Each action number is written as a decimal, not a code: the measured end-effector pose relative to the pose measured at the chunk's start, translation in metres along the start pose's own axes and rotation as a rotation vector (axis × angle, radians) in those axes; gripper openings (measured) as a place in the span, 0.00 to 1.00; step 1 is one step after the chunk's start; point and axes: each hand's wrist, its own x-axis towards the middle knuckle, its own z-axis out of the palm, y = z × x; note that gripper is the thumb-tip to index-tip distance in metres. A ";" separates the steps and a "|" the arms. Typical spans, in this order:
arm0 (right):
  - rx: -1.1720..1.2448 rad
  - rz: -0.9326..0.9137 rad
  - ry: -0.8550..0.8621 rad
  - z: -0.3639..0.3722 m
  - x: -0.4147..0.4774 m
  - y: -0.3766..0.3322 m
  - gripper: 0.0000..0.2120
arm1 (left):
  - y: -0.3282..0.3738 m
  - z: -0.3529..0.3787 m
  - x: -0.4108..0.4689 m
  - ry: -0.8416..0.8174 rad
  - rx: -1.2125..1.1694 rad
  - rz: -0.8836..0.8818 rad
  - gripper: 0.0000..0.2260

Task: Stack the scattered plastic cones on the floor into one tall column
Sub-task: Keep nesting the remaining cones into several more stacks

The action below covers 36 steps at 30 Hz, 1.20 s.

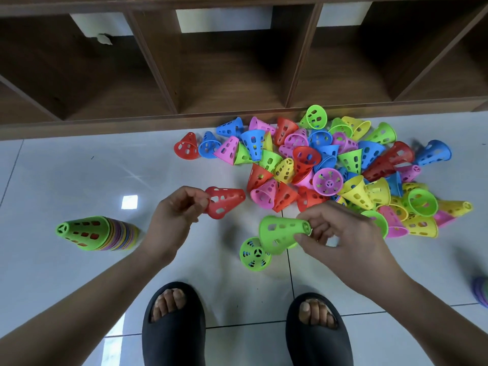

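Note:
My left hand point(177, 217) pinches a red cone point(224, 202) by its narrow tip, held above the floor. My right hand point(340, 239) pinches a green cone point(280, 232) at its tip, wide mouth pointing left. Under it a second green cone point(254, 254) stands upright on the tile. A stacked column of cones point(100, 233) with a green one on top stands at the left. A heap of several loose cones point(330, 165) in red, blue, pink, yellow and green spreads across the floor at the right.
A dark wooden shelf unit point(232, 75) with open compartments runs along the far side, its base touching the heap. My feet in black slippers point(174, 323) stand at the bottom. Another multicoloured cone stack point(480, 291) shows at the right edge.

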 end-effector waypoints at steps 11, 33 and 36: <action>-0.192 -0.040 -0.256 0.064 -0.010 0.021 0.11 | 0.006 0.021 -0.037 -0.329 -0.217 -0.028 0.11; -0.573 -0.070 -0.146 0.068 -0.006 0.122 0.23 | -0.049 0.012 0.054 -0.103 0.488 0.014 0.05; -0.563 -0.097 -0.147 0.069 -0.004 0.129 0.23 | -0.035 -0.003 0.090 -0.009 0.384 -0.055 0.10</action>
